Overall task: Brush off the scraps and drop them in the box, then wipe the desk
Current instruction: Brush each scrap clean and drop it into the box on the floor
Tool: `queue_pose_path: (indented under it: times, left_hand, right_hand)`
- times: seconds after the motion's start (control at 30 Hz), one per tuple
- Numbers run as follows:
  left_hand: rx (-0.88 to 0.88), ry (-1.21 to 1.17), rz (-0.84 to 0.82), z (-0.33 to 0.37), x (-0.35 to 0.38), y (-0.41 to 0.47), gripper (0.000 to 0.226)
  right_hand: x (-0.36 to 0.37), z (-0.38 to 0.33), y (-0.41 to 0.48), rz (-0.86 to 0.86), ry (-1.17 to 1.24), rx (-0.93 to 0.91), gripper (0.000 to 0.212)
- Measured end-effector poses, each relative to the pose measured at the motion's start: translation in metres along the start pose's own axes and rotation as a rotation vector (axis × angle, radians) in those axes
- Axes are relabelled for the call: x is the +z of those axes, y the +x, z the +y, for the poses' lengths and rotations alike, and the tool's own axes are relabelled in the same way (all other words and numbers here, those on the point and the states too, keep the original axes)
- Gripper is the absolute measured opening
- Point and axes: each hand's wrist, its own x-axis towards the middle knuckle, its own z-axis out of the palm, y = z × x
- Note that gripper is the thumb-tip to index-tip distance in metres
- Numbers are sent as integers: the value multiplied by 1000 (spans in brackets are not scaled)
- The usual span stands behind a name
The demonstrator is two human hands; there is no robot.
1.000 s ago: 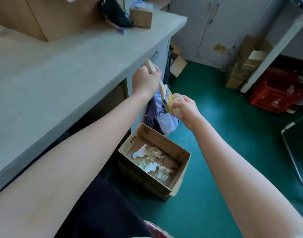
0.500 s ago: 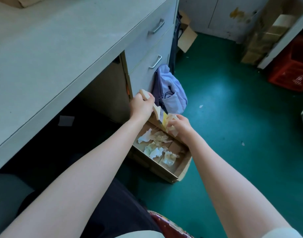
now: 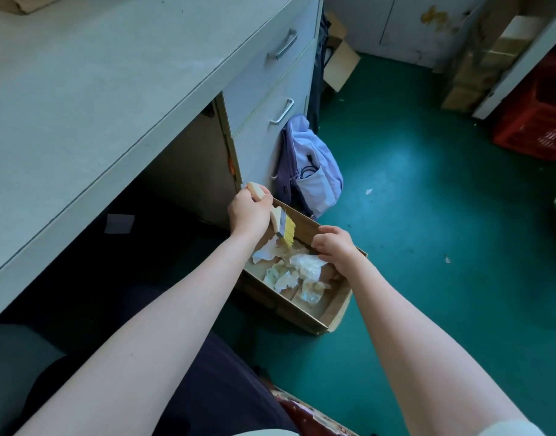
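Green floor (image 3: 427,309) fills the right side of the frame, and a pale desk (image 3: 97,89) slants across the upper left. Nearest, at the bottom edge, lies a lap in dark clothing (image 3: 207,388), with both bare forearms reaching up toward the middle.

At centre, an open cardboard box (image 3: 333,313) sits on the floor, and the scraps (image 3: 289,272) lie in a crumpled heap inside it. The left hand (image 3: 250,212) grips the wooden handle of a brush (image 3: 283,228), fingers wrapped tight. Its yellow bristles point down over the box's upper left corner, just above the scraps. The right hand (image 3: 335,247) hovers over the far wall of the box with its fingers curled downward. Whether it holds anything cannot be seen. Its wrist covers part of that wall.

Just behind the box, a lilac backpack (image 3: 314,171) leans against the desk's drawers (image 3: 270,73). Two small bits of paper (image 3: 368,191) lie on the floor right of the backpack.

Farther off, a red crate (image 3: 538,121) sits at the right edge, stacked cartons (image 3: 471,67) beside it, and cabinet doors (image 3: 396,23) line the top.
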Motion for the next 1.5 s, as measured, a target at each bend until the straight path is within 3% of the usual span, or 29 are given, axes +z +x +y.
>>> queue_pose_path:
  times: [0.17,0.37,0.57,0.8,1.0,1.5]
  left_hand:
    - [58,-107,10,19,-16,-6,3]
    - [169,-286,2,56,-42,-21,23]
    - [329,-390,-39,111,-69,-45,18]
    - [478,-489,32,163,-127,-65,22]
    - [532,-544,165,178,-199,-69,21]
    - [527,-474,628,124,-376,-66,23]
  right_hand:
    - [-4,-21,-14,19,14,-26,39]
    - [-1,-72,-44,5,91,-163,33]
    - [-3,-119,-75,38,211,-275,25]
    - [-8,-172,-116,14,193,-456,32]
    - [30,-219,-161,-177,308,-555,33]
    - [208,-249,-225,-534,72,-612,24]
